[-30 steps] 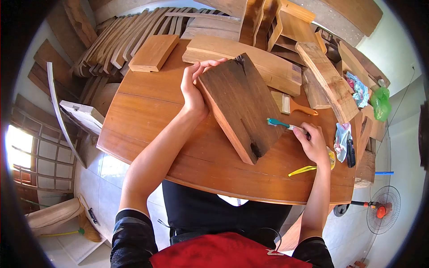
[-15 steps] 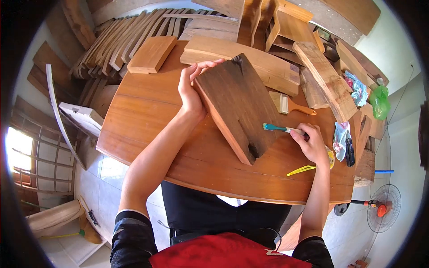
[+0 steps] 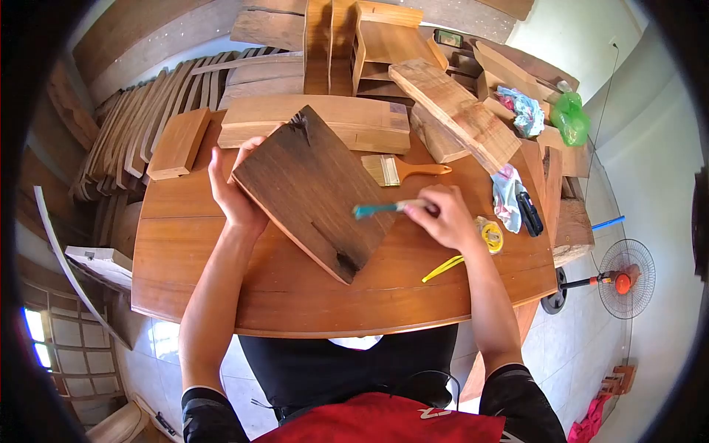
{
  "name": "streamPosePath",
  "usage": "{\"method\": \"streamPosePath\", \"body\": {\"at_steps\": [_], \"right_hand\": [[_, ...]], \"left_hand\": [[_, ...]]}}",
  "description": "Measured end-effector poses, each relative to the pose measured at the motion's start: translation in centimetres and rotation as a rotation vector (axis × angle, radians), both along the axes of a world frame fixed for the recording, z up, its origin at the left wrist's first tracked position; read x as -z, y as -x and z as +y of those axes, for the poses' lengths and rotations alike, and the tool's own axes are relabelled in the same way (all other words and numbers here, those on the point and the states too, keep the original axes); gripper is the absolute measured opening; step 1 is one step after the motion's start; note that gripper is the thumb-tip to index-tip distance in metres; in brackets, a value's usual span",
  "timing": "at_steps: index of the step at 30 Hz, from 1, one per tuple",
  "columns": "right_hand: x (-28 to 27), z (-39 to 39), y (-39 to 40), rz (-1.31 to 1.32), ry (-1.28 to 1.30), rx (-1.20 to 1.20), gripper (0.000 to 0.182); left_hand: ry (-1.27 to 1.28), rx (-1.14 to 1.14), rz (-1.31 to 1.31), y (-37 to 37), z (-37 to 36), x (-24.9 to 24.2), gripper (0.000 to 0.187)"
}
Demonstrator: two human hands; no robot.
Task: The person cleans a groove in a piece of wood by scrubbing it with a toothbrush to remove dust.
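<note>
My left hand (image 3: 240,193) grips a dark brown wooden board (image 3: 310,196) by its upper left edge, holding it tilted above the table. Dark, rough hollows mark the board's top corner and its lower end. In my right hand (image 3: 442,215) is a toothbrush (image 3: 380,210) with a teal head, closed in my fingers by its pale handle. Its head is over the right part of the board's face; blur hides whether the bristles touch. Behind the board lies a wide paintbrush (image 3: 402,170) with a wooden handle. A yellow tape measure (image 3: 490,233) sits beside my right wrist.
The polished wooden table (image 3: 185,244) carries a thick beam (image 3: 317,122), a small block (image 3: 179,144) and a leaning plank (image 3: 458,114). At the right are a cloth (image 3: 508,196), a black clip-like object (image 3: 529,214) and a green plastic bag (image 3: 570,119). A fan (image 3: 626,278) stands on the floor.
My view has swung to the right, shifting everything leftward in the picture. The toothbrush is now blurred and lies more over the board. Both hands keep their holds.
</note>
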State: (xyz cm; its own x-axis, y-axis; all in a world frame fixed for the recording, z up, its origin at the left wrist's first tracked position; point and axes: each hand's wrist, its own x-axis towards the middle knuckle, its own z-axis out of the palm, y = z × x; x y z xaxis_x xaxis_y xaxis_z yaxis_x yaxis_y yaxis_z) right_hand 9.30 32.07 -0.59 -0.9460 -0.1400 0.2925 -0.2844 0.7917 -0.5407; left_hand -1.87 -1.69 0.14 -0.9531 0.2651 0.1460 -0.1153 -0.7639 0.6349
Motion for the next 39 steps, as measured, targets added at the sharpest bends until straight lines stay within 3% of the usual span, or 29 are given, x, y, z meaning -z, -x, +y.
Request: {"method": "streamPosePath", "body": {"at_steps": [1,4,7,9,11,13,16,19,20,23,29,34,37,39], "right_hand": [[0.5,-0.3,0.4,-0.013,0.024,-0.119,0.04],[0.5,-0.5,0.3,-0.021,0.01,-0.108,0.038],[0.4,0.1,0.4,-0.096,0.051,-0.037,0.043],[1.2,0.0,0.6,-0.107,0.113,-0.072,0.042],[1.1,-0.5,0.7,-0.06,0.134,-0.146,0.042],[0.7,-0.5,0.7,-0.039,0.13,-0.182,0.041],[0.5,-0.2,0.5,-0.057,0.098,-0.167,0.041],[0.8,-0.6,0.5,-0.031,0.111,-0.12,0.041],[0.8,-0.7,0.3,-0.052,0.114,-0.139,0.042],[0.4,-0.8,0.5,-0.077,0.098,-0.201,0.043],[-0.1,-1.0,0.4,-0.01,0.114,-0.237,0.043],[-0.2,-1.3,0.2,0.106,0.222,0.181,0.032],[-0.2,-2.6,0.1,0.317,0.146,-0.021,0.034],[0.1,-2.3,0.3,0.318,0.096,-0.061,0.036]], "left_hand": [[0.003,0.033,0.009,-0.1,-0.1,-0.1,0.079],[-0.072,0.167,0.181,-0.3,0.2,-0.3,0.101],[0.258,0.025,0.487,-1.1,1.4,-0.4,0.121],[0.324,0.064,0.501,-1.5,1.7,-0.5,0.134],[0.513,0.097,0.605,-1.2,1.4,-0.3,0.133],[0.566,0.022,0.611,-2.2,2.2,-0.4,0.131],[0.672,0.107,0.473,-3.0,1.9,-0.9,0.119],[0.827,-0.06,0.449,-1.8,1.9,0.5,0.102],[0.824,-0.018,0.369,-1.4,1.7,0.7,0.091],[0.791,-0.025,0.17,-1.2,2.1,0.6,0.085],[0.631,-0.078,0.127,-1.9,2.9,0.3,0.076],[0.499,-0.167,0.212,-2.6,2.2,-0.4,0.069],[0.575,-0.343,0.334,-2.8,1.4,-0.5,0.066],[0.324,-0.256,0.294,-2.7,0.6,0.3,0.066]]}}
